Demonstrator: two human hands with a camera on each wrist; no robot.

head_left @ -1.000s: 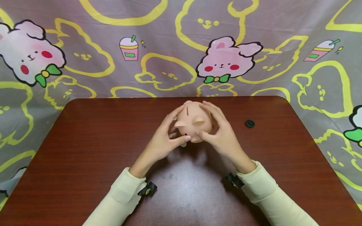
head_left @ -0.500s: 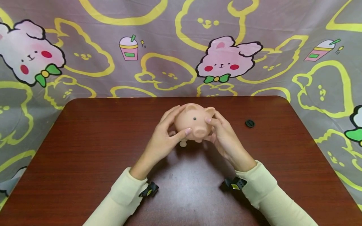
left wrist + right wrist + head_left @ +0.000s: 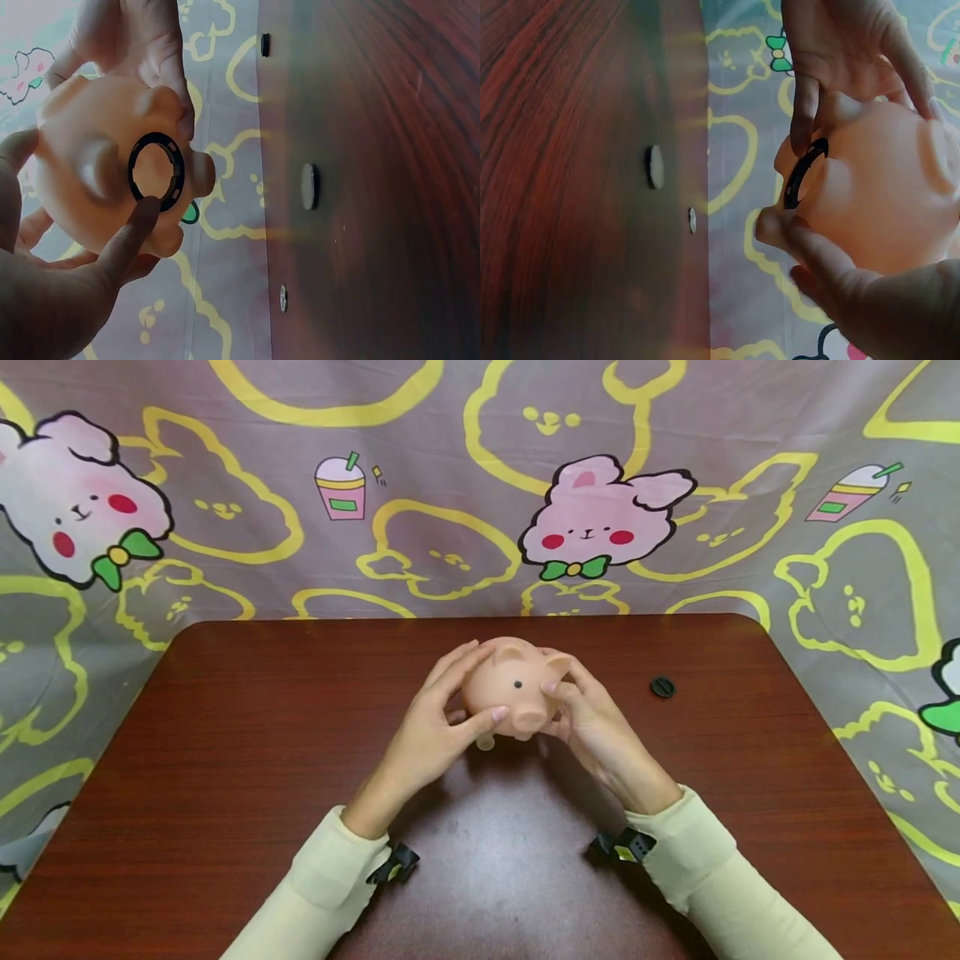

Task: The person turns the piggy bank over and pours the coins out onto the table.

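A peach-coloured piggy bank is held off the table between both hands, its snout towards the head camera. My left hand grips its left side, thumb near the snout. On the other side my right hand holds it, thumb by the eye. The left wrist view shows its underside, where a black ring surrounds an uncovered round hole; a fingertip of the left hand touches that rim. Below the bank a coin lies on the table. A smaller coin shows in the wrist views but is hidden from the head camera.
A black round plug lies on the dark red wooden table, right of the hands. Behind the table hangs a patterned cloth with cartoon rabbits.
The piggy bank has turned so its face shows instead of its top slot. My right hand has shifted its hold, its thumb moving up beside the eye. The left hand stays nearly in place.
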